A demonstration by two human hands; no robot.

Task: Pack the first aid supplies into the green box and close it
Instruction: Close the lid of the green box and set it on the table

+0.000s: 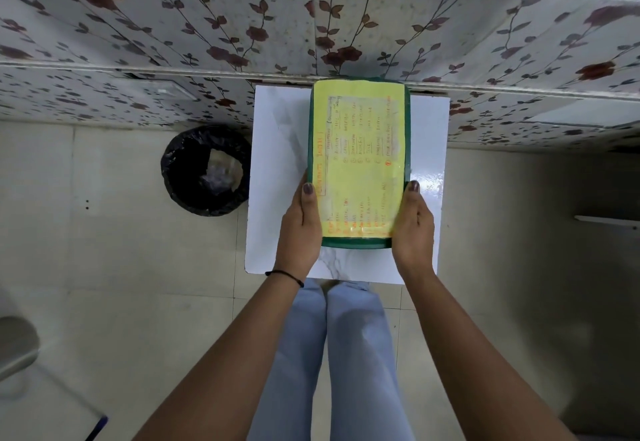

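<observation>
The green box [408,121] is seen from above, over a small white table [277,170]. A yellow sheet with handwritten lists covers its lid [360,149], and the lid is down. My left hand [300,229] grips the near left side of the box, thumb on the lid. On the near right side my right hand [414,229] holds it the same way. No first aid supplies show outside the box.
A bin lined with a black bag [207,170] stands on the floor left of the table. A wall with flowered panels [242,35] runs right behind the table. My legs [346,354] are close to the table's near edge.
</observation>
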